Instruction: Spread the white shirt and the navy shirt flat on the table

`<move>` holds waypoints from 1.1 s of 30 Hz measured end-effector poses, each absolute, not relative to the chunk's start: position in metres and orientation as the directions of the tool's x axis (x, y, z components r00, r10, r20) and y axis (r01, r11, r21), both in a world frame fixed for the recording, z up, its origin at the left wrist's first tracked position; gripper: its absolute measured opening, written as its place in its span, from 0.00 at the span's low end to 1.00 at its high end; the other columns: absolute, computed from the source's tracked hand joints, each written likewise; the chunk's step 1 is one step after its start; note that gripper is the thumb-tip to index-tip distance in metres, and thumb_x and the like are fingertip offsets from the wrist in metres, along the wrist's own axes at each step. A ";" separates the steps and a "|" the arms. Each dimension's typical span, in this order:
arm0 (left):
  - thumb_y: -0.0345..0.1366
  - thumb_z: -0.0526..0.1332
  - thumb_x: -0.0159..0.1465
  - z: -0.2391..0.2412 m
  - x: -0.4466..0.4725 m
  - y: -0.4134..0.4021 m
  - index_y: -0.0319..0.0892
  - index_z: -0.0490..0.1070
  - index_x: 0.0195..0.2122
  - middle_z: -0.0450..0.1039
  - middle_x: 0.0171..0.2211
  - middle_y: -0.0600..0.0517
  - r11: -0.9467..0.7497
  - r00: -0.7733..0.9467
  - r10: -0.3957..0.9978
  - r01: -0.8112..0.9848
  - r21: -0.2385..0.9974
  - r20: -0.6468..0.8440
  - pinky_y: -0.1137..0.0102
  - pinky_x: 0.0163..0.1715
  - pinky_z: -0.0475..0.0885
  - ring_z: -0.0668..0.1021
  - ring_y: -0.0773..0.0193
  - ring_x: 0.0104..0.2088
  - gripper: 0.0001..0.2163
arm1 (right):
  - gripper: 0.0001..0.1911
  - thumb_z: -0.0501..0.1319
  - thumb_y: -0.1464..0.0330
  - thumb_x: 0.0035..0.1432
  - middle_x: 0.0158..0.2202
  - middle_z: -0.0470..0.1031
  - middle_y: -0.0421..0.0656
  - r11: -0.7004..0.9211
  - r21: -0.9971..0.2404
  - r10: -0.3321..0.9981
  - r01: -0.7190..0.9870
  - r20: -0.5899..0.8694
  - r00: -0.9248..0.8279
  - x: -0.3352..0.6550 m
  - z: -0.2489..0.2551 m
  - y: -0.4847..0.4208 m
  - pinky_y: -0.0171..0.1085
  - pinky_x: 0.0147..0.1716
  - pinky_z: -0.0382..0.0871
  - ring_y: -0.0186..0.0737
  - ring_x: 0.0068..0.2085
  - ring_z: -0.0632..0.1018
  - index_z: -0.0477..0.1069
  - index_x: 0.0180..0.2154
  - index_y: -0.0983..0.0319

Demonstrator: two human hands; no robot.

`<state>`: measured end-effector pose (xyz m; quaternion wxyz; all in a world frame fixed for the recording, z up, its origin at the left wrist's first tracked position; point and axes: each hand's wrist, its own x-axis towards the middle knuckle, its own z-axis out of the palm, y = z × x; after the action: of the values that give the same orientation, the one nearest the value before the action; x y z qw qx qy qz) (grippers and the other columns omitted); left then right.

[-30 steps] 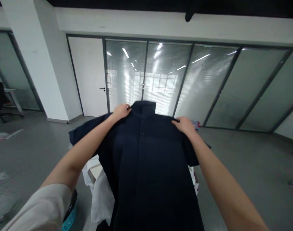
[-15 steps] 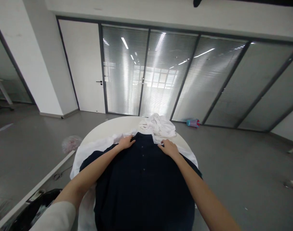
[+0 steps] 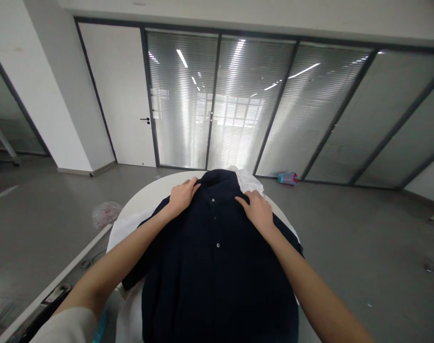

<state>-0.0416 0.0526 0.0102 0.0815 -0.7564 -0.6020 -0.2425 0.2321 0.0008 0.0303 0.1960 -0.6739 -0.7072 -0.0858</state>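
Observation:
A dark navy button-up shirt [image 3: 217,267] lies front-up on a round white table [image 3: 156,190], collar pointing away from me. My left hand [image 3: 181,195] rests on the shirt's left shoulder beside the collar, fingers curled onto the fabric. My right hand [image 3: 258,209] lies flat on the right shoulder, fingers stretched toward the collar. White clothing [image 3: 251,183] shows beyond the collar and under the shirt's left sleeve.
A glass wall with blinds and a white door [image 3: 126,100] stand behind the table. A teal and pink bottle [image 3: 287,178] lies on the grey floor by the glass. A crumpled plastic bag [image 3: 106,212] sits on the floor at left.
The shirt went from held up in the air to lying on the table. Since half a second ago it has slid further away, now covering most of the white clothing.

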 end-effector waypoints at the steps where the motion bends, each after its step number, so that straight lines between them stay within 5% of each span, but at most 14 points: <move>1: 0.52 0.40 0.73 0.015 -0.040 0.061 0.47 0.62 0.56 0.75 0.48 0.43 -0.257 0.157 0.872 0.953 0.162 0.464 0.63 0.40 0.68 0.79 0.49 0.44 0.22 | 0.25 0.50 0.50 0.67 0.48 0.72 0.55 0.062 -0.143 0.925 0.988 0.379 -0.004 0.230 0.036 0.006 0.44 0.42 0.69 0.54 0.47 0.77 0.73 0.49 0.61; 5: 0.50 0.47 0.72 -0.006 -0.029 0.097 0.46 0.62 0.57 0.75 0.48 0.41 -0.231 0.181 0.946 0.959 0.167 0.270 0.61 0.44 0.68 0.78 0.48 0.47 0.19 | 0.20 0.57 0.56 0.66 0.51 0.72 0.53 0.007 -0.165 0.984 0.986 0.178 0.023 0.221 0.021 0.030 0.46 0.47 0.71 0.49 0.48 0.76 0.71 0.51 0.63; 9: 0.48 0.53 0.70 -0.056 -0.027 0.108 0.44 0.66 0.53 0.76 0.46 0.42 -0.224 0.199 0.970 0.953 0.202 0.138 0.63 0.42 0.70 0.79 0.51 0.44 0.17 | 0.20 0.60 0.60 0.65 0.53 0.71 0.47 0.002 -0.177 0.992 0.984 0.125 0.020 0.226 -0.016 0.033 0.48 0.47 0.74 0.44 0.49 0.76 0.68 0.54 0.63; 15: 0.44 0.58 0.68 -0.060 -0.059 0.097 0.42 0.67 0.55 0.74 0.48 0.42 -0.273 0.242 0.958 0.934 0.229 0.155 0.64 0.47 0.69 0.76 0.53 0.49 0.17 | 0.20 0.60 0.59 0.66 0.52 0.71 0.47 -0.042 -0.179 0.992 0.983 0.106 0.062 0.276 -0.028 0.016 0.47 0.47 0.73 0.43 0.48 0.76 0.68 0.54 0.63; 20: 0.48 0.59 0.64 -0.049 -0.142 0.049 0.42 0.74 0.49 0.72 0.47 0.42 -0.280 0.218 0.916 0.949 0.146 0.336 0.58 0.49 0.68 0.74 0.47 0.49 0.18 | 0.21 0.55 0.51 0.64 0.42 0.78 0.49 -0.139 -0.187 0.983 0.972 0.095 0.159 0.360 -0.041 -0.021 0.41 0.39 0.71 0.47 0.40 0.79 0.76 0.43 0.60; 23: 0.54 0.55 0.63 -0.067 -0.198 0.011 0.41 0.75 0.46 0.74 0.41 0.44 -0.211 0.119 0.943 0.935 0.285 0.310 0.62 0.44 0.71 0.77 0.52 0.41 0.22 | 0.24 0.55 0.48 0.60 0.38 0.79 0.47 -0.152 -0.323 0.976 0.934 0.098 0.192 0.406 -0.070 -0.049 0.42 0.39 0.71 0.48 0.38 0.79 0.78 0.38 0.59; 28: 0.63 0.55 0.55 -0.096 -0.235 -0.026 0.42 0.74 0.30 0.74 0.27 0.49 -0.082 0.059 0.996 0.855 0.512 0.061 0.66 0.30 0.70 0.76 0.56 0.29 0.26 | 0.23 0.57 0.49 0.51 0.36 0.81 0.47 -0.032 -0.567 0.979 0.823 0.147 0.139 0.431 -0.101 -0.072 0.42 0.40 0.74 0.48 0.38 0.80 0.79 0.33 0.59; 33: 0.66 0.56 0.51 -0.083 -0.226 -0.027 0.44 0.69 0.27 0.73 0.26 0.51 -0.102 -0.023 0.983 0.762 0.640 0.184 0.67 0.30 0.70 0.75 0.57 0.31 0.27 | 0.19 0.53 0.53 0.54 0.35 0.81 0.48 -0.081 -0.609 0.954 0.789 0.181 0.238 0.425 -0.101 -0.067 0.41 0.38 0.74 0.48 0.36 0.80 0.74 0.30 0.59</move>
<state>-0.2261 -0.0271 -0.0833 -0.1796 -0.6755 -0.6455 -0.3078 0.4251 -0.0665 -0.1011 0.3098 -0.7230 -0.6028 0.1334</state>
